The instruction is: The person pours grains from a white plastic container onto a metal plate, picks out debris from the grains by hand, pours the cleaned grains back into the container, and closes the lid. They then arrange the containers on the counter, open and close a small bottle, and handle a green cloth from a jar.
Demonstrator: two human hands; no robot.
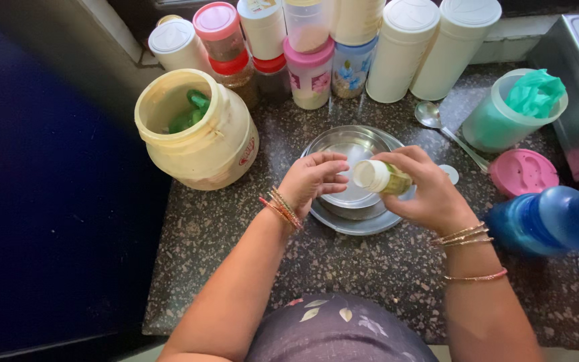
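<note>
Right hand point(430, 191) grips a tilted small bottle point(383, 177), hiding its base; left hand point(313, 177), fingers curled, cups beneath.

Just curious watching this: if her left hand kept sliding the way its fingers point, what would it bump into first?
The left hand points right, toward the small open jar that the right hand holds tilted over the steel plate. It would probably meet that jar's mouth first, though depth is hard to judge.

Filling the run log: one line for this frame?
left hand: cupped over steel bowl | right hand: holds small jar tilted toward left hand | counter: open yellow tub, spoon
</note>
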